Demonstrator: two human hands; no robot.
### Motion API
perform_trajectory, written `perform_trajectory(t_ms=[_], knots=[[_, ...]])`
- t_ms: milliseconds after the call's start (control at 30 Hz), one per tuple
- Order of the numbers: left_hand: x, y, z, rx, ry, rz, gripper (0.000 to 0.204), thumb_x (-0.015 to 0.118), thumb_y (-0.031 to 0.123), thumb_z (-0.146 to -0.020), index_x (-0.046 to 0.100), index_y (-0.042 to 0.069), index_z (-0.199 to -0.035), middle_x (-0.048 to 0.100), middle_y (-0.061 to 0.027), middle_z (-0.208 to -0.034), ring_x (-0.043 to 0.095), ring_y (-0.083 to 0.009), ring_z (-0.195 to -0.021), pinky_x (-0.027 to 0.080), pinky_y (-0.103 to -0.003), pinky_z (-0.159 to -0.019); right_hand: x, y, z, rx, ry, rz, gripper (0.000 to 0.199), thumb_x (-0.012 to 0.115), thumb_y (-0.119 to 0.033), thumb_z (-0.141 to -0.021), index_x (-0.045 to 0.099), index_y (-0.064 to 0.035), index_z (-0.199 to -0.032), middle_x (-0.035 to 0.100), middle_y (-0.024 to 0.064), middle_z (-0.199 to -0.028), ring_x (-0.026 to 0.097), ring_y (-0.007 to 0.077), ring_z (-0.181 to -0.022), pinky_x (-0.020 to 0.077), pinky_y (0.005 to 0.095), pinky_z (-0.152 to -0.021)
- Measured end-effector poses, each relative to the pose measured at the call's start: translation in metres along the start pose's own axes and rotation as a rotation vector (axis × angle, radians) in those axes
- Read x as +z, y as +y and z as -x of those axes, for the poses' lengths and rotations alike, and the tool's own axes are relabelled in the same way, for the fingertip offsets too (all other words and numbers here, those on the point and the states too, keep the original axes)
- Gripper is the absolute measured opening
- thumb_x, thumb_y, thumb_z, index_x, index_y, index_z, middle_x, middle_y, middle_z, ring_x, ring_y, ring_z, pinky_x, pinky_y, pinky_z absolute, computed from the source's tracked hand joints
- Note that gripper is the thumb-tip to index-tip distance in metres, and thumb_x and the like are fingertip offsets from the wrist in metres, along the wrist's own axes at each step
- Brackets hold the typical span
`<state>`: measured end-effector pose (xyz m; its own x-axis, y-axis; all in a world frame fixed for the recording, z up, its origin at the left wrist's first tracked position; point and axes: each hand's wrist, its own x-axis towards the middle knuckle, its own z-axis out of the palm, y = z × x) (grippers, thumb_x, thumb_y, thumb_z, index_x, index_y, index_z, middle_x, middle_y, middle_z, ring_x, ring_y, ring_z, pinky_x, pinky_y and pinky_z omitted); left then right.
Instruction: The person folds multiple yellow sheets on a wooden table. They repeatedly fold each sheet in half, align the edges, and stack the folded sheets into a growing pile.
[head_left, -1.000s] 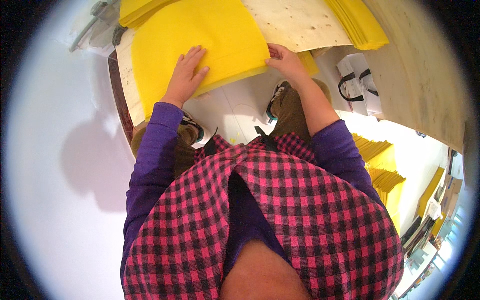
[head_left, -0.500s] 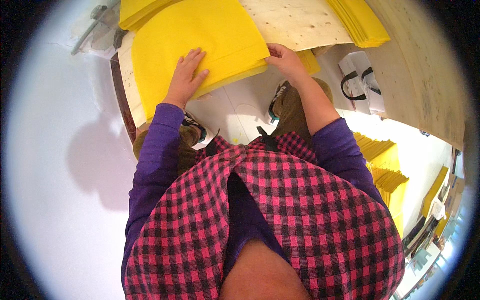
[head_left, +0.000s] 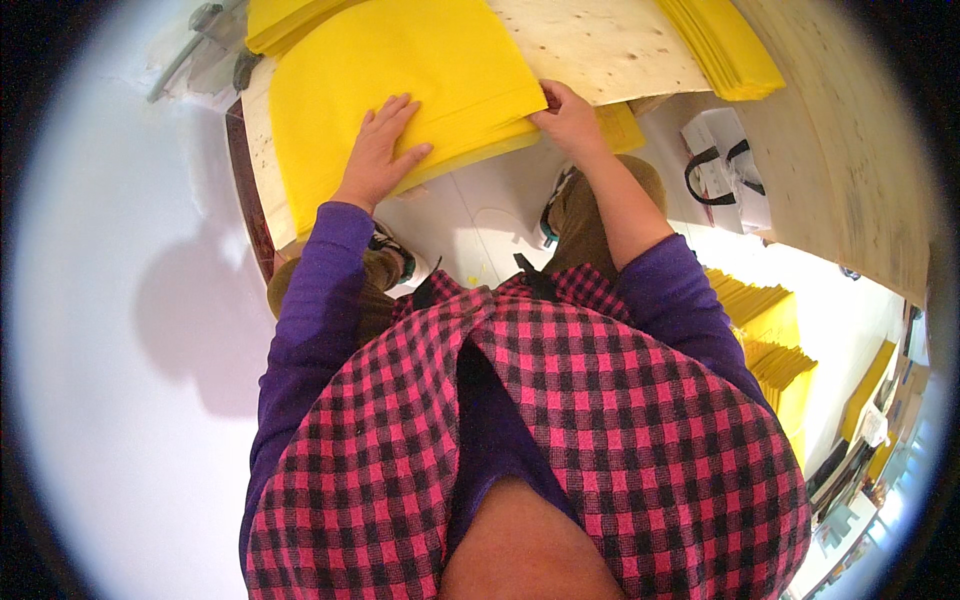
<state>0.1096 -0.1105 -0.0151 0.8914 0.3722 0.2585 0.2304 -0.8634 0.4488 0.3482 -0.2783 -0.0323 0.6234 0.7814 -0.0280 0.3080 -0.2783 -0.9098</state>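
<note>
A stack of yellow felt-like fabric sheets (head_left: 400, 60) lies on the wooden table in front of me, its near edge overhanging toward my knees. My left hand (head_left: 385, 150) rests flat on the top sheet near that edge, fingers stretched out and thumb apart. At the stack's right corner, my right hand (head_left: 568, 120) has thumb and fingers closed at the sheets' edge. The fingertips are partly hidden, so how many sheets they pinch cannot be told. Several layers show along the near edge.
More yellow sheets lie in a pile (head_left: 290, 25) at the far left and another (head_left: 725, 45) at the far right. A white bag with black handles (head_left: 725, 170) stands right of my knee. Tall yellow stacks (head_left: 765, 330) stand at the right, below the plywood tabletop (head_left: 850, 130).
My left hand has shifted slightly to the right on the sheet. My right fingers have curled further in at the corner. The stack sits slightly farther right in view.
</note>
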Motion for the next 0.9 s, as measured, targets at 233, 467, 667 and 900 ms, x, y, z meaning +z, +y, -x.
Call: perform_trajectory(t_ms=[233,467,667,900], knots=[[0.000,0.001,0.000,0.016,0.002,-0.020,0.070,0.063,0.047,-0.078,0.043,0.008,-0.132,0.038,-0.0167,-0.139,0.030,-0.0326,-0.132,0.018,-0.049,-0.109,0.007,-0.012,-0.007,-0.373,0.354,0.341,0.048,0.072,-0.017,-0.068,0.060,-0.0078,-0.113,0.056,0.0125,-0.118,0.047,0.0293,-0.116,0.0371,0.0391,-0.099],[-0.002,-0.001,0.000,0.024,-0.019,0.000,0.076,0.064,0.050,-0.075,0.041,0.008,-0.134,0.037,-0.0174,-0.139,0.030,-0.0328,-0.132,0.017,-0.050,-0.109,0.001,-0.027,-0.045,-0.767,0.199,0.526,0.026,0.068,-0.016,-0.075,0.066,-0.0097,-0.099,0.061,0.0072,-0.111,0.054,0.0297,-0.106,0.0432,0.0377,-0.093],[-0.001,-0.003,0.000,0.040,-0.022,-0.003,0.066,0.059,0.044,-0.082,0.041,0.008,-0.134,0.038,-0.0149,-0.140,0.030,-0.0325,-0.132,0.018,-0.049,-0.109,0.001,-0.058,-0.067,-0.539,-0.018,0.555,0.024,0.065,-0.021,-0.079,0.065,-0.0069,-0.099,0.063,0.0109,-0.105,0.057,0.0298,-0.101,0.0442,0.0364,-0.090],[0.003,-0.007,0.001,-0.009,0.019,0.115,0.042,0.046,0.022,-0.093,0.042,0.005,-0.131,0.039,-0.0112,-0.140,0.031,-0.0311,-0.132,0.020,-0.047,-0.109,-0.008,-0.058,-0.061,-0.737,0.294,0.275,0.022,0.063,-0.026,-0.079,0.067,-0.0095,-0.093,0.064,0.0104,-0.096,0.060,0.0289,-0.093,0.0464,0.0377,-0.084]])
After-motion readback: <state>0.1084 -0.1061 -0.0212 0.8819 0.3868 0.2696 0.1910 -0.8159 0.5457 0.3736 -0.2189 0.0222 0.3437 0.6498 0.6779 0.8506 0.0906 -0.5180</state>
